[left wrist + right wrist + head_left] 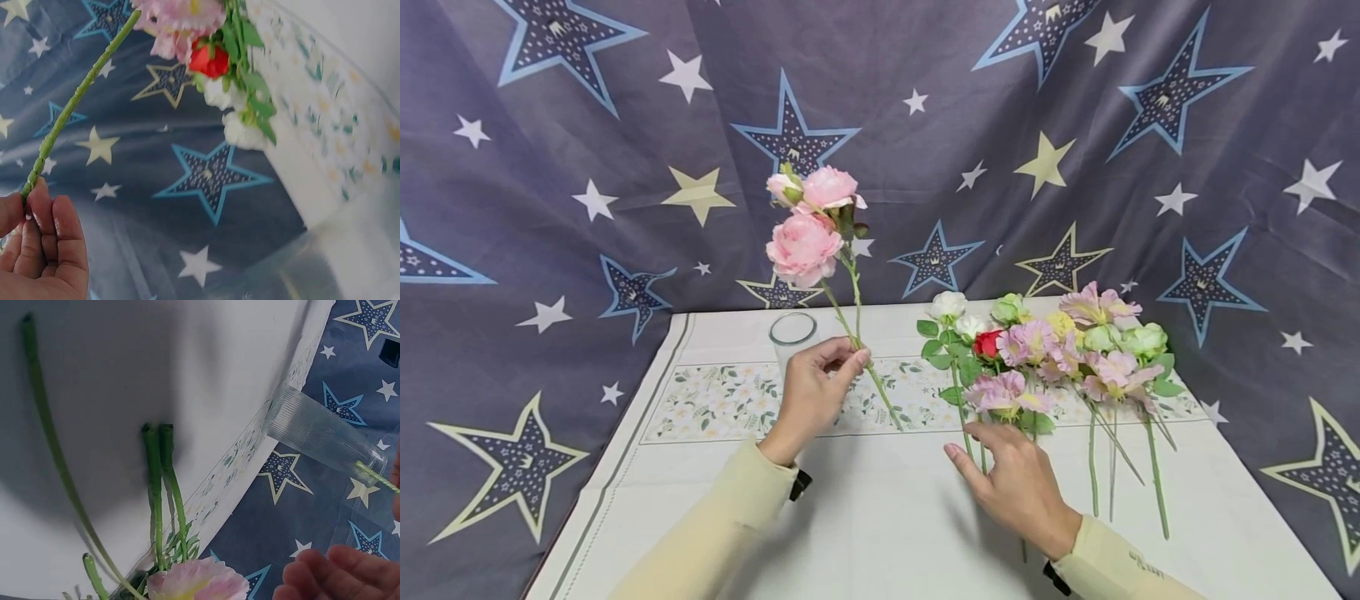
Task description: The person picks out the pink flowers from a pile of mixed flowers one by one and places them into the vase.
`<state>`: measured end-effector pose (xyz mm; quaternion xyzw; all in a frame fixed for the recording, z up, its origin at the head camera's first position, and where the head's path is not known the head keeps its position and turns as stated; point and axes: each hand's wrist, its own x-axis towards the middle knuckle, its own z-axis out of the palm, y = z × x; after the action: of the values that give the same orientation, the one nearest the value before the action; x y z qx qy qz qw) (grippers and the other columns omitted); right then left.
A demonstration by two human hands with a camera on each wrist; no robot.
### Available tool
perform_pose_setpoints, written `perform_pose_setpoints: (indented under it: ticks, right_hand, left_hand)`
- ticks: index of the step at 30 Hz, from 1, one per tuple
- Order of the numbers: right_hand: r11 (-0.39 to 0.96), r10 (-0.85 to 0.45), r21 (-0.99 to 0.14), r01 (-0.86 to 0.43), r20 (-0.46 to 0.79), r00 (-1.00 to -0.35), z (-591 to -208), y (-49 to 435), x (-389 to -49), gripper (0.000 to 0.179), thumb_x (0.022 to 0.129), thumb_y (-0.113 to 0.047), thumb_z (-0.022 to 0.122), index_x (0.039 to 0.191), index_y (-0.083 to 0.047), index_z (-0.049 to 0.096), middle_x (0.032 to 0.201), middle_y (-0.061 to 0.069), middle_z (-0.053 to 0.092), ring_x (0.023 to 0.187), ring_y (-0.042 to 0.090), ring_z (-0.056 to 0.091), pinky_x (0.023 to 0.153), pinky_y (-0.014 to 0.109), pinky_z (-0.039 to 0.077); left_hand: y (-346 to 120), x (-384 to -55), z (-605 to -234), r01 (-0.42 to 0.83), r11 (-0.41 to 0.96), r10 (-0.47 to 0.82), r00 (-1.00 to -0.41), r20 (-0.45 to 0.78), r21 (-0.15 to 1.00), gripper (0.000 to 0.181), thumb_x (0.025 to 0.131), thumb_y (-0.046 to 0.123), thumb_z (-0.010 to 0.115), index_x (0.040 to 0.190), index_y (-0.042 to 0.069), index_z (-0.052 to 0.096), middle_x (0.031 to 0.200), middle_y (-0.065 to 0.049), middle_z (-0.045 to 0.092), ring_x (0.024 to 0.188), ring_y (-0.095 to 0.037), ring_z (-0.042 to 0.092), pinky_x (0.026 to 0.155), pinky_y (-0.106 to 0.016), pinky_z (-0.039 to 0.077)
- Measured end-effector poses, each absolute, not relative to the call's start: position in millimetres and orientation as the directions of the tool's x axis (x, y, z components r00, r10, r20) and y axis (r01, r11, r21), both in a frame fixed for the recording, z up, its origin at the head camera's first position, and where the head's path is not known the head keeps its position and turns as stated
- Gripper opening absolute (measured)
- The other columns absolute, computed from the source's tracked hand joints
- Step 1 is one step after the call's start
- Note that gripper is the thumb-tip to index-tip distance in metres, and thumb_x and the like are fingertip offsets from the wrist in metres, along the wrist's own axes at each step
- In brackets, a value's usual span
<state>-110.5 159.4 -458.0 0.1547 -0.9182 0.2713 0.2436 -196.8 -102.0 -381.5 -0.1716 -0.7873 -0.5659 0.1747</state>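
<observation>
Left hand (816, 390): you pinch the pink flower (805, 248) by its stem (882, 392), just right of the vase (792, 344); right hand (1018, 490) loosely spread by the pile (1026, 342), nothing visibly held. Step looks like positioning; next move likely needs stem tip raised above vase

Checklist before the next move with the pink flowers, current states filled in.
1. Left hand pinching the green-stemmed spray of pink flowers: ok.
2. Clear, ribbed, cylindrical vase upright: ok.
3. Vase mouth free of other stems: ok.
4. Spray's lower end over the vase mouth: not ok, it points outside, to the right.
5. Right hand holding nothing: ok.
6. Right hand clear of the pale purple, ruffled flowers: cannot tell.
</observation>
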Motion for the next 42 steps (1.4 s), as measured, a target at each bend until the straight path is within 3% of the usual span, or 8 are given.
perform_pose_setpoints:
  ticks: [18, 22, 27, 34, 42]
  right_hand:
    - [0.814, -0.163, -0.407, -0.415, 0.527, -0.834, -459.9, 160.7, -113.8, 0.039, 0.092, -0.042, 0.076, 0.111, -0.008, 0.077, 0.108, 0.012, 0.076, 0.098, 0.033, 0.072, 0.077, 0.053, 0.06]
    - [0.817, -0.158, -0.406, -0.41, 0.527, -0.835, -461.0, 161.8, -114.0, 0.038, 0.092, -0.042, 0.076, 0.111, -0.009, 0.077, 0.108, 0.012, 0.076, 0.098, 0.033, 0.072, 0.077, 0.053, 0.06]
    - [0.815, -0.163, -0.407, -0.412, 0.522, -0.837, -462.8, 163.1, -114.4, 0.039, 0.093, -0.042, 0.076, 0.111, -0.008, 0.077, 0.108, 0.012, 0.076, 0.097, 0.033, 0.072, 0.078, 0.053, 0.06]
    - [0.818, -0.156, -0.411, -0.403, 0.515, -0.843, -463.1, 164.0, -114.3, 0.039, 0.092, -0.042, 0.076, 0.112, -0.008, 0.077, 0.108, 0.011, 0.076, 0.098, 0.032, 0.072, 0.078, 0.053, 0.06]
    - [0.82, -0.156, -0.408, -0.402, 0.516, -0.843, -463.8, 164.6, -114.5, 0.039, 0.092, -0.042, 0.076, 0.112, -0.009, 0.076, 0.108, 0.01, 0.076, 0.098, 0.031, 0.072, 0.078, 0.051, 0.06]
  left_hand:
    - [-147.5, -216.6, -333.1, 0.519, 0.375, -0.032, -0.82, 0.571, 0.768, 0.014, 0.096, 0.016, 0.075, 0.092, 0.003, 0.076, 0.079, -0.011, 0.073, 0.068, -0.016, 0.066, 0.057, -0.019, 0.046]
    - [-157.5, -221.8, -327.7, 0.522, 0.385, -0.069, -0.806, 0.588, 0.761, 0.014, 0.095, 0.016, 0.075, 0.094, 0.001, 0.077, 0.08, -0.013, 0.074, 0.067, -0.01, 0.065, 0.055, -0.019, 0.043]
    - [-168.2, -227.2, -319.8, 0.536, 0.373, -0.111, -0.785, 0.61, 0.757, 0.018, 0.096, 0.017, 0.075, 0.095, -0.001, 0.076, 0.083, -0.017, 0.074, 0.068, -0.009, 0.066, 0.058, -0.018, 0.046]
    - [-180.7, -233.4, -305.7, 0.534, 0.402, -0.16, -0.759, 0.631, 0.744, 0.019, 0.096, 0.018, 0.074, 0.094, -0.001, 0.076, 0.079, -0.003, 0.073, 0.068, -0.006, 0.065, 0.06, -0.018, 0.046]
    - [-193.4, -244.3, -297.8, 0.526, 0.423, -0.199, -0.74, 0.642, 0.738, 0.019, 0.097, 0.016, 0.073, 0.101, -0.003, 0.076, 0.081, 0.002, 0.074, 0.068, -0.006, 0.064, 0.063, -0.017, 0.048]
